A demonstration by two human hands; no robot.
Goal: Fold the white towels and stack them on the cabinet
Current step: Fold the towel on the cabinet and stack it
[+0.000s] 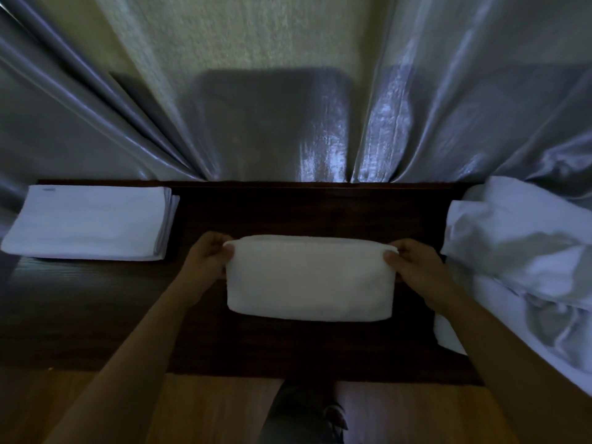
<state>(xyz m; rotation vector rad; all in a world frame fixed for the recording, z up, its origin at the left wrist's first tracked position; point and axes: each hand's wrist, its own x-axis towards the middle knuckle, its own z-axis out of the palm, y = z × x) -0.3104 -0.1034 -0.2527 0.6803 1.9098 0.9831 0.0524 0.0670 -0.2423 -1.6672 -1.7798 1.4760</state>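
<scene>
A folded white towel lies in the middle of the dark wooden cabinet top. My left hand pinches its far left corner and my right hand pinches its far right corner. A stack of folded white towels rests flat on the cabinet's left end. A heap of unfolded white towels is piled on the right end and hangs over the front edge.
Shiny grey curtains hang directly behind the cabinet, touching its back edge. A wooden floor shows below the cabinet front, with my foot in a dark shoe on it.
</scene>
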